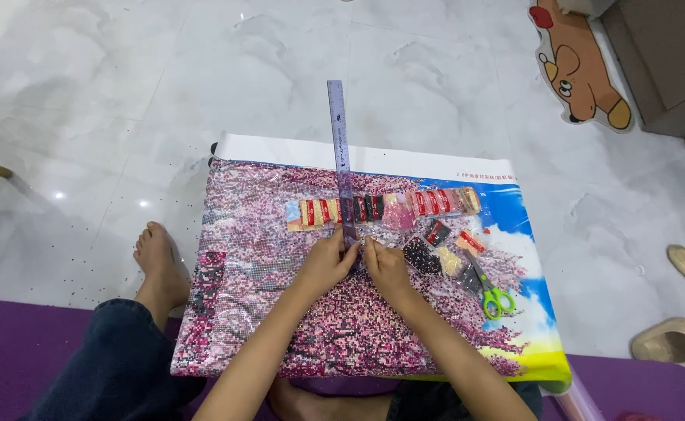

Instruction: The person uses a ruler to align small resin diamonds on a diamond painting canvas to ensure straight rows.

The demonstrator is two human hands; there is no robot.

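Note:
A diamond-painting canvas (264,296), mostly pink with blue sky and white clouds at the right, lies across my lap. My left hand (325,263) and my right hand (385,265) meet at the canvas middle, fingers pinched together at the near end of a long purple ruler (339,148). The ruler runs away from me across the canvas and past its far edge. What the fingertips grip is too small to tell. A row of small bead packets (381,209), red, yellow and dark, lies across the ruler.
Green-handled scissors (489,292) and more bead packets (436,253) lie right of my hands. Marble floor (124,93) surrounds, strewn with tiny beads. My bare foot (159,265) rests at left. A bear-shaped mat (580,66) and slippers (670,339) lie at right, a purple mat (15,351) beneath me.

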